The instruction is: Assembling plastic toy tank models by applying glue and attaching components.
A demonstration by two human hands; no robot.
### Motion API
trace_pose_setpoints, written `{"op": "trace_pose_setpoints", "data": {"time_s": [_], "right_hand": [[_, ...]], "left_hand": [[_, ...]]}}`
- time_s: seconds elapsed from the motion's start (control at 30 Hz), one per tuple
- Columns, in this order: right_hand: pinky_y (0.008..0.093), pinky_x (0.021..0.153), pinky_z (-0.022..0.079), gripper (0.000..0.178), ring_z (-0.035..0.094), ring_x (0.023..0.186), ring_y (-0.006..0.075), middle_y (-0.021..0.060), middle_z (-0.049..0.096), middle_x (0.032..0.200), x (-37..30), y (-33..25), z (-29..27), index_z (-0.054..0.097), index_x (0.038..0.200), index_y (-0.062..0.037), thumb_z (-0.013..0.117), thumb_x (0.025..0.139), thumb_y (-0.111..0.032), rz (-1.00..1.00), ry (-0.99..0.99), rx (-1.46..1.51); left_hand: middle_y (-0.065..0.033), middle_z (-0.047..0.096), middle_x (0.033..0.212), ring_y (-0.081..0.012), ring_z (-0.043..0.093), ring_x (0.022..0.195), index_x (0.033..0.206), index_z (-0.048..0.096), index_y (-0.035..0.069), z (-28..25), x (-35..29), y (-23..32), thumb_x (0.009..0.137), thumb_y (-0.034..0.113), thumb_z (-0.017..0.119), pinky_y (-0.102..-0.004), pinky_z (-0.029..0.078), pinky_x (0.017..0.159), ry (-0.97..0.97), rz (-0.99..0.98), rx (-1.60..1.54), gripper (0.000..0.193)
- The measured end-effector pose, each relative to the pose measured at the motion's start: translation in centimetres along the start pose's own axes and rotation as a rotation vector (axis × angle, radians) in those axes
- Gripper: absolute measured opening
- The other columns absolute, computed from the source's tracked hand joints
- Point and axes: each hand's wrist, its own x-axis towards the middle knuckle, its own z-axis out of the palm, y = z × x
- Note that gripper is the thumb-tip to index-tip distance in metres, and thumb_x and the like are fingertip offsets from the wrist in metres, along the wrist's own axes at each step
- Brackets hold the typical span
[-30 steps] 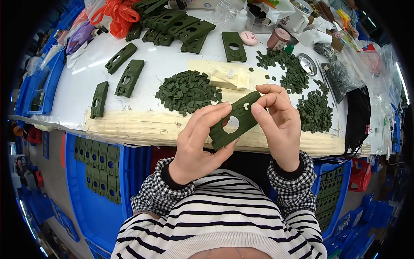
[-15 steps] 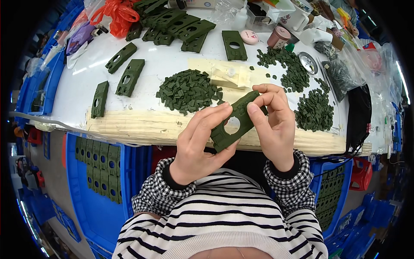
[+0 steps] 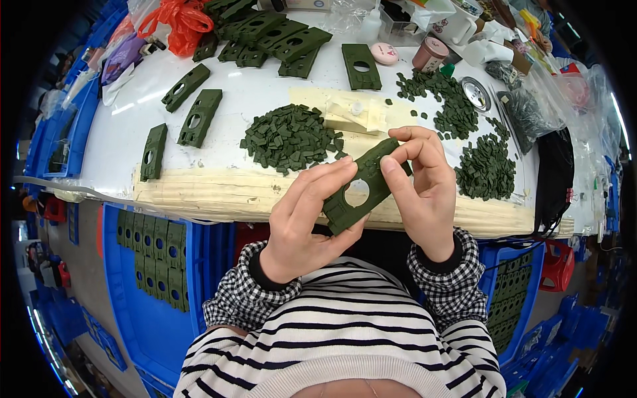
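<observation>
A dark green plastic vehicle-hull-shaped part (image 3: 373,178) with a round hole is held aslant above the table's front edge. My left hand (image 3: 298,222) is closed on its lower left end, fingers along the side and thumb below. With thumb and fingertips bent, my right hand (image 3: 424,192) grips its upper right end. Whether a small piece sits under the right fingertips is hidden. Beyond my left hand lies a heap of small green flat pieces (image 3: 288,139). Another heap of small pieces (image 3: 488,169) is to the right of my right hand.
Behind the hands stands a cream-coloured block (image 3: 355,123). Loose green hull parts (image 3: 200,118) lie at left, with a stack of them (image 3: 265,33) farther back. Blue crates (image 3: 149,331) flank me below the wooden table edge (image 3: 199,192). A round tin (image 3: 430,54) stands back right.
The hands and the green part keep almost the same pose. My right hand has shifted very slightly to the right.
</observation>
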Motion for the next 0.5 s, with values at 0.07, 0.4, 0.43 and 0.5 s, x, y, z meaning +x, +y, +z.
{"op": "trace_pose_setpoints", "data": {"time_s": [0.07, 0.4, 0.43, 0.5], "right_hand": [[0.0322, 0.088, 0.042, 0.009, 0.054, 0.104, 0.0239, 0.0155, 0.055, 0.104, 0.05, 0.08, -0.05, 0.060, 0.082, -0.0002, 0.067, 0.081, -0.004, -0.020, 0.000, -0.018], [0.0324, 0.084, 0.043, 0.010, 0.055, 0.101, 0.0241, 0.0154, 0.056, 0.100, 0.12, 0.29, -0.14, 0.058, 0.079, -0.0009, 0.068, 0.079, -0.004, -0.069, 0.003, -0.049], [0.0325, 0.084, 0.043, 0.011, 0.055, 0.100, 0.0240, 0.0152, 0.056, 0.099, 0.12, 0.30, -0.14, 0.058, 0.078, -0.0010, 0.068, 0.079, -0.004, -0.074, 0.004, -0.052], [0.0323, 0.083, 0.043, 0.011, 0.055, 0.100, 0.0238, 0.0145, 0.056, 0.099, 0.10, 0.35, -0.13, 0.058, 0.078, -0.0012, 0.069, 0.078, -0.004, -0.075, 0.000, -0.056]], "left_hand": [[-0.0203, 0.062, 0.114, -0.0314, 0.065, 0.101, 0.118, 0.059, -0.003, -0.08, 0.03, -0.01, 0.066, -0.001, 0.078, -0.0365, 0.055, 0.085, -0.002, 0.025, 0.019, 0.055], [-0.0216, 0.062, 0.115, -0.0315, 0.065, 0.101, 0.117, 0.058, -0.003, -0.06, -0.03, -0.21, 0.068, 0.000, 0.078, -0.0362, 0.056, 0.085, -0.006, 0.066, 0.016, 0.053], [-0.0217, 0.062, 0.115, -0.0316, 0.065, 0.101, 0.117, 0.058, -0.003, -0.03, -0.07, -0.24, 0.068, 0.000, 0.078, -0.0362, 0.056, 0.085, -0.006, 0.063, 0.011, 0.053], [-0.0221, 0.062, 0.115, -0.0317, 0.065, 0.101, 0.117, 0.058, -0.004, 0.03, -0.22, -0.33, 0.068, -0.001, 0.078, -0.0363, 0.056, 0.085, -0.007, 0.055, 0.002, 0.053]]}}
